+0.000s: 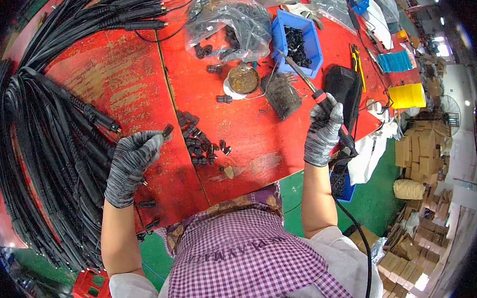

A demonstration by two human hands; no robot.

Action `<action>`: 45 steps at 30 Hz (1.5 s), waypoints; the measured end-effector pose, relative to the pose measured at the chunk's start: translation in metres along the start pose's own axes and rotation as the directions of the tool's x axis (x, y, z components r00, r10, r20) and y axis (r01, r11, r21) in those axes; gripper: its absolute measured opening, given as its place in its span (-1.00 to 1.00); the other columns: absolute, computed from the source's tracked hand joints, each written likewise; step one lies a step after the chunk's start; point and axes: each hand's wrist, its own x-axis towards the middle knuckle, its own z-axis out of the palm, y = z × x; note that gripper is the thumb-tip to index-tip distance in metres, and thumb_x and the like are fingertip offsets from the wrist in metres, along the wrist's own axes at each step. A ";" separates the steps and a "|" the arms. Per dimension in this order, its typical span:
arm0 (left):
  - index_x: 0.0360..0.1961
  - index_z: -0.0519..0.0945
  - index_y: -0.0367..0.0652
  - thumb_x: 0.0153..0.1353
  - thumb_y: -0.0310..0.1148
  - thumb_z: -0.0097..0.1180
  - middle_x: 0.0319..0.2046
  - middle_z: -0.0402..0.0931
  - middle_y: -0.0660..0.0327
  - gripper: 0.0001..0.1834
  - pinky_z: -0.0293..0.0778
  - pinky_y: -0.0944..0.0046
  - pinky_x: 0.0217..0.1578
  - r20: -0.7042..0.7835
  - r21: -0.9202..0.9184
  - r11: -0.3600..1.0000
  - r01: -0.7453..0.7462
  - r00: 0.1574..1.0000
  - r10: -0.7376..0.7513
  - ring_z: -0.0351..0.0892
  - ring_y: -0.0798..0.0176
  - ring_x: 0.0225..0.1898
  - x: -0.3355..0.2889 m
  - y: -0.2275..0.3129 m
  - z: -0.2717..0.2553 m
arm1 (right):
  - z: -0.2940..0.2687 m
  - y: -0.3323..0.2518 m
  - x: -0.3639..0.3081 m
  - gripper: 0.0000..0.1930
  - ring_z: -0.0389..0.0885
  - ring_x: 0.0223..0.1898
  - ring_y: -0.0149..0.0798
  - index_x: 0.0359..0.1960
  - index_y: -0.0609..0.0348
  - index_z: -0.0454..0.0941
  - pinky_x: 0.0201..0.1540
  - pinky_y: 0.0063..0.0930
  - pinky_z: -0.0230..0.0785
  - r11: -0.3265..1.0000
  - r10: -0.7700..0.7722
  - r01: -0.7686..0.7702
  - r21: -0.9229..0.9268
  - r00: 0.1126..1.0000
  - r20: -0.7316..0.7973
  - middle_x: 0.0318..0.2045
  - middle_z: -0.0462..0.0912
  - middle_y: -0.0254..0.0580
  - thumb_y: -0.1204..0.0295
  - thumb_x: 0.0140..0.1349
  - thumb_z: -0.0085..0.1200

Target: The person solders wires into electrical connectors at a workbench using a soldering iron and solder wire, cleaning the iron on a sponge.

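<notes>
My left hand [131, 162], in a grey striped glove, pinches a small black connector piece [167, 131] between thumb and fingertips above the red table [231, 125]. In my gloved right hand [323, 134] is a soldering iron [301, 71], gripped by its red and black handle, its metal tip pointing up and left. The cord hangs from the handle down past my right arm. Between my hands lies a loose pile of small black connector parts [195, 143]. Beyond them stands a round tin of brown paste-like stuff [243, 80], beside a dark, rough pad [283, 98].
Thick bundles of black cables [48, 155] cover the table's left side. Farther back are a clear plastic bag of black parts [231, 26] and a blue bin [315, 46]. On the right are a black pouch [342, 91], a yellow container [408, 96] and stacked cardboard boxes [421, 148].
</notes>
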 end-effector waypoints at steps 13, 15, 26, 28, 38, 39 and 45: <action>-0.33 0.56 -0.20 0.10 -0.37 0.01 -0.60 0.41 0.46 -0.84 0.21 0.57 -0.58 0.015 0.002 1.000 -0.018 1.000 0.018 0.28 0.60 -0.61 -0.001 0.000 -0.001 | -0.003 0.002 0.002 -0.55 0.38 -0.64 -0.48 -0.23 0.28 0.44 -0.58 -0.68 0.19 1.000 -0.008 0.008 0.008 1.000 -0.005 -0.60 0.48 -0.33 0.07 0.12 -0.08; -0.33 0.56 -0.21 0.10 -0.38 0.01 -0.60 0.41 0.46 -0.83 0.21 0.57 -0.58 0.009 -0.006 1.000 -0.008 1.000 0.008 0.28 0.60 -0.61 -0.001 0.001 0.000 | -0.005 0.002 0.003 -0.55 0.38 -0.63 -0.48 -0.23 0.28 0.44 -0.57 -0.68 0.20 1.000 -0.008 0.008 0.004 1.000 0.000 -0.59 0.48 -0.33 0.07 0.12 -0.08; -0.34 0.56 -0.25 0.11 -0.39 -0.01 -0.64 0.37 0.46 -0.82 0.18 0.56 -0.60 0.046 0.045 0.996 -0.072 0.997 0.070 0.25 0.60 -0.63 0.002 -0.002 -0.002 | -0.007 0.002 0.003 -0.56 0.38 -0.62 -0.50 -0.26 0.25 0.46 -0.55 -0.67 0.20 0.999 -0.041 0.041 -0.033 0.999 0.007 -0.60 0.49 -0.37 0.07 0.12 -0.08; -0.34 0.56 -0.24 0.10 -0.39 -0.01 -0.65 0.37 0.46 -0.82 0.18 0.56 -0.60 0.042 0.042 0.997 -0.064 0.997 0.062 0.25 0.59 -0.63 0.002 -0.002 -0.002 | -0.005 0.000 0.003 -0.56 0.38 -0.63 -0.50 -0.25 0.25 0.46 -0.57 -0.67 0.20 0.999 -0.037 0.037 -0.031 0.999 -0.007 -0.60 0.49 -0.36 0.06 0.12 -0.09; -0.31 0.53 -0.26 0.08 -0.39 0.02 -0.57 0.42 0.39 -0.81 0.29 0.53 -0.53 0.001 -0.081 0.989 -0.121 0.993 0.121 0.34 0.54 -0.55 0.002 -0.003 -0.004 | 0.017 -0.025 -0.025 -0.56 0.30 -0.64 -0.39 -0.23 0.21 0.39 -0.66 -0.58 0.18 0.648 0.454 -0.565 0.511 0.825 0.336 -0.63 0.40 -0.28 0.04 0.13 -0.13; -0.31 0.53 -0.26 0.07 -0.39 0.03 -0.56 0.43 0.38 -0.81 0.30 0.53 -0.52 0.013 -0.110 0.989 -0.099 0.995 0.101 0.35 0.54 -0.55 0.002 0.001 -0.003 | 0.024 -0.029 -0.034 -0.56 0.29 -0.64 -0.40 -0.24 0.23 0.38 -0.67 -0.58 0.18 0.578 0.500 -0.639 0.507 0.769 0.398 -0.63 0.39 -0.27 0.04 0.13 -0.14; -0.28 0.53 -0.25 0.09 -0.33 0.02 -0.58 0.41 0.39 -0.77 0.29 0.52 -0.53 0.006 -0.051 0.987 -0.150 0.989 0.150 0.34 0.53 -0.56 0.005 0.008 -0.002 | 0.052 -0.026 -0.071 -0.50 0.29 -0.65 -0.39 -0.18 0.33 0.37 -0.67 -0.61 0.20 0.376 0.592 -0.827 0.418 0.561 0.579 -0.62 0.40 -0.27 0.05 0.18 -0.23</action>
